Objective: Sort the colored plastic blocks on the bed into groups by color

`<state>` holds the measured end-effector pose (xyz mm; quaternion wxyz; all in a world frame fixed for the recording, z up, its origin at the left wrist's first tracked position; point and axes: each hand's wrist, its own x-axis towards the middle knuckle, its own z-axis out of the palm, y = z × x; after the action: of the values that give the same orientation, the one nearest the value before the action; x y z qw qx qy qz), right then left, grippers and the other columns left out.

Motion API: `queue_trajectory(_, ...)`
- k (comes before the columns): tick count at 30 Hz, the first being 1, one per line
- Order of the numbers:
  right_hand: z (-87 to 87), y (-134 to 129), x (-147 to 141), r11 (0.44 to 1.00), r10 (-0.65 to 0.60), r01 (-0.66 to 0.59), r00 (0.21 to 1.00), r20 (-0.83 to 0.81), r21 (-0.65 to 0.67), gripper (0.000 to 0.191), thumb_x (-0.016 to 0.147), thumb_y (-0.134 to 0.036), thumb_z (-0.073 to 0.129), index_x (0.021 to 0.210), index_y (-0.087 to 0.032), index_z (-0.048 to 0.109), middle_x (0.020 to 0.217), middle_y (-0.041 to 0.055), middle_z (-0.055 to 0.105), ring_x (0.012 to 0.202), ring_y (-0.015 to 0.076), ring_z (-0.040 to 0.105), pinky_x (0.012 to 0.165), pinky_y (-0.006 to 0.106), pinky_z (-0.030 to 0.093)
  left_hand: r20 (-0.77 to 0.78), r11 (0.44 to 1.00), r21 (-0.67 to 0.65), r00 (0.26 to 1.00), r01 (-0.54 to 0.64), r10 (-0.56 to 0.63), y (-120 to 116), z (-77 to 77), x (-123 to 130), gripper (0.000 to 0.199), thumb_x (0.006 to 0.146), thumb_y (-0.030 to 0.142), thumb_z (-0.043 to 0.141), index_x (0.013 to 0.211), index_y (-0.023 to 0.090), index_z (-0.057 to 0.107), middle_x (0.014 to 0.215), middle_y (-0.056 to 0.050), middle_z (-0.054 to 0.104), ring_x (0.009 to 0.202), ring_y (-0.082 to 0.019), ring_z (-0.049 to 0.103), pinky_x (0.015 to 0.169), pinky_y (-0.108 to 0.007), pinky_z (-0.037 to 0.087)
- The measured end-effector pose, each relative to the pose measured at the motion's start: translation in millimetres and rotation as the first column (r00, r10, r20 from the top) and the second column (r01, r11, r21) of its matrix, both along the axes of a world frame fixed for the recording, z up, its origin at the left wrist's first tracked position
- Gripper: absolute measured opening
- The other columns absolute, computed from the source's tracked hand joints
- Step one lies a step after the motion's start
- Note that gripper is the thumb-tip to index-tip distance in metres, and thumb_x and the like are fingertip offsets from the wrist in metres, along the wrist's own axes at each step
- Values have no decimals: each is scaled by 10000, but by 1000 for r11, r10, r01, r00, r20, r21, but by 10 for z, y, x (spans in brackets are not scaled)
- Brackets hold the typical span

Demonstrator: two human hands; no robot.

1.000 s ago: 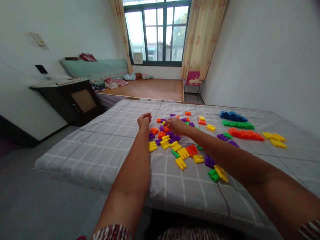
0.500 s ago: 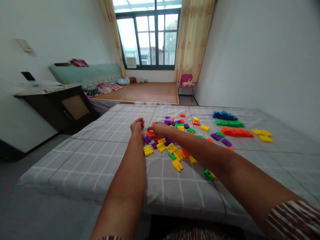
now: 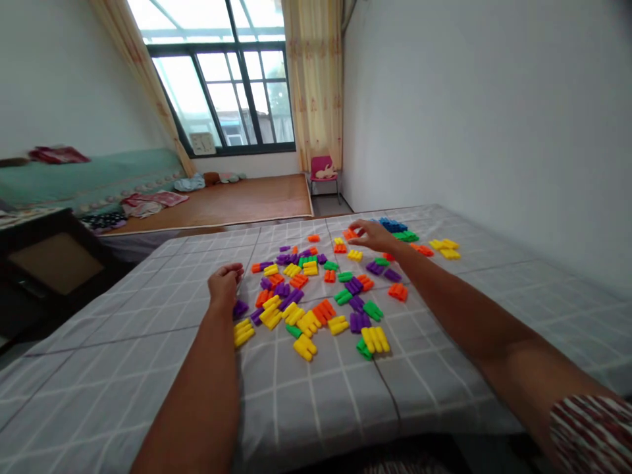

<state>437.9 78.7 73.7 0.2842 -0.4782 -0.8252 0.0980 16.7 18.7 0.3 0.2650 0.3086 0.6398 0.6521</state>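
My right hand (image 3: 372, 236) is at the far right part of the pile, with thumb and forefinger around an orange plastic building block (image 3: 349, 234). At the pile's left edge, my left hand (image 3: 226, 283) rests low over the cloth with its fingers curled in; what they hold, if anything, is hidden. A purple block (image 3: 240, 308) and a yellow block (image 3: 243, 334) lie beside the left wrist. Loose finger-shaped blocks in yellow, purple, green and orange, such as a yellow block (image 3: 376, 340), spread between my arms.
Beyond my right hand are rows of blue blocks (image 3: 392, 225) and green blocks (image 3: 407, 236), with yellow blocks (image 3: 445, 247) to the right. A grey checked cloth (image 3: 306, 395) covers the surface. Behind it stand a mat-topped bed (image 3: 257, 199) and a pink chair (image 3: 322, 164).
My right hand has moved from the left of the pile, near my left hand, to its far right with an orange block. The view has turned right; my left hand stays at the left edge.
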Motion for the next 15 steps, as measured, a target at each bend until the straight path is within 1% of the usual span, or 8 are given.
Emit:
queue_trajectory(2,-33,91,683,980,-199,198,980,-21,-26,418,763,-385,729,1109,-163,655,1042,82,706,866,195,664,782,318,526,-50,1000,-14,999,16,-17,-2,-9,16,279,521,160,501,731,147,686,672,-31,671,681,-160,647,606,-249,504)
queue_trajectory(3,-58,110,1003,964,-264,263,964,-23,-43,420,763,-392,719,1110,-163,661,1063,88,705,875,202,665,777,321,532,-68,1000,-19,997,25,-26,-5,-13,19,282,520,165,507,732,150,691,661,-26,669,679,-160,646,609,-248,503)
queue_trajectory(5,-129,103,1548,929,-362,357,932,-37,-98,438,742,-389,720,1105,-149,671,1093,108,705,879,217,675,780,334,543,-96,999,-32,995,38,-41,-12,-15,16,286,516,170,515,736,157,698,646,-17,665,678,-157,645,613,-241,499)
queue_trajectory(7,-220,61,1929,896,-427,414,903,-52,-159,471,713,-373,733,1113,-132,675,1132,139,696,897,240,680,792,358,553,-123,998,-54,991,42,-48,-21,-14,9,293,518,171,523,748,162,705,642,-13,665,672,-154,640,608,-236,494)
queue_trajectory(8,-267,37,2053,887,-438,420,897,-59,-193,485,699,-362,740,1119,-127,677,1150,150,691,913,251,681,802,368,555,-135,997,-64,989,43,-51,-25,-12,5,297,521,171,528,757,162,709,643,-13,666,666,-153,637,602,-235,491)
queue_trajectory(10,-346,-2,2193,884,-424,396,903,-68,-249,504,676,-337,753,1132,-135,685,1179,152,685,954,266,677,826,377,555,-151,996,-79,987,41,-53,-31,-9,0,301,527,170,533,766,162,714,641,-14,667,652,-156,631,589,-238,487)
queue_trajectory(12,-398,-18,2233,890,-386,354,920,-63,-286,504,659,-307,757,1135,-152,696,1182,132,690,993,271,670,858,376,547,-162,996,-86,985,39,-52,-35,-7,-1,300,531,171,534,769,162,717,637,-14,668,642,-160,628,582,-245,489)
queue_trajectory(15,-437,-4,2218,898,-327,300,944,-32,-323,496,650,-252,742,1135,-158,705,1177,114,698,1009,268,669,887,367,532,-176,995,-93,983,39,-55,-42,-2,8,300,536,173,537,776,169,717,639,-13,670,637,-167,630,581,-254,497)
